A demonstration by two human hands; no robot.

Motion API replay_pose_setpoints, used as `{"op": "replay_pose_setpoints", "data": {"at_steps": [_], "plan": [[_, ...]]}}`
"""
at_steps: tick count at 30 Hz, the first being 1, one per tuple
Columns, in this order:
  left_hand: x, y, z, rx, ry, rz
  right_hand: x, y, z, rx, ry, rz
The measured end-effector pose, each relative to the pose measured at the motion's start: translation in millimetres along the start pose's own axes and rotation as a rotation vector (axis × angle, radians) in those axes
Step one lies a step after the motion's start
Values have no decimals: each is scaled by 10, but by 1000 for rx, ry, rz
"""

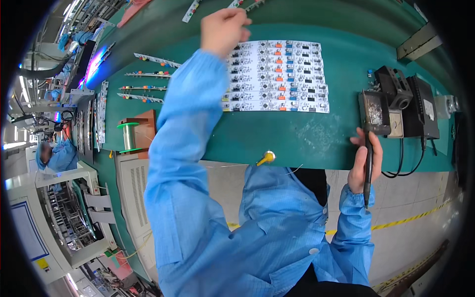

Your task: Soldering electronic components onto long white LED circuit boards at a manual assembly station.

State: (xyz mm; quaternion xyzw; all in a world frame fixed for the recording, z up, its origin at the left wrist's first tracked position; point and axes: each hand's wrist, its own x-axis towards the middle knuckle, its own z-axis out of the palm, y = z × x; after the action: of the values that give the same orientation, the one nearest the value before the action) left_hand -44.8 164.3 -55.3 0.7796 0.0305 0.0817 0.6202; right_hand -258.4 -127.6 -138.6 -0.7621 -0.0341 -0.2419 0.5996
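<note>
My left hand (225, 32) is raised past the far end of a panel of white circuit boards (277, 76), its fingers curled together. Whether anything sits in those fingers I cannot make out. Loose narrow circuit boards (192, 11) lie just beyond it. On the right, my right hand (363, 163) grips a black soldering iron (367, 171). The iron's upper end reaches into a dark metal tray (374, 110) of the soldering stand. The panel carries rows of orange, blue and black parts and lies flat on the green mat (277, 138).
Several narrow boards (143, 88) lie left of my left arm. A solder wire spool (128, 137) stands by a brown block. A yellow-and-silver piece (267, 158) rests at the near mat edge beside thin wire. A black station box (420, 106) with cables stands at right.
</note>
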Motion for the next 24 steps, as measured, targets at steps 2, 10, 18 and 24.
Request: {"op": "replay_pose_setpoints", "data": {"at_steps": [2,10,18,24], "plan": [[-476,60,-360,425,96,271,37,-66,31,-80,-64,41],[-1647,-535,-1082,1080,194,79,305,-275,562,-270,-321,-5],[-2060,-595,-909,675,88,-33,-126,-332,264,-395,-137,-136],[-2110,-499,-754,695,87,63,-270,-218,54,-443,-140,-115]]}}
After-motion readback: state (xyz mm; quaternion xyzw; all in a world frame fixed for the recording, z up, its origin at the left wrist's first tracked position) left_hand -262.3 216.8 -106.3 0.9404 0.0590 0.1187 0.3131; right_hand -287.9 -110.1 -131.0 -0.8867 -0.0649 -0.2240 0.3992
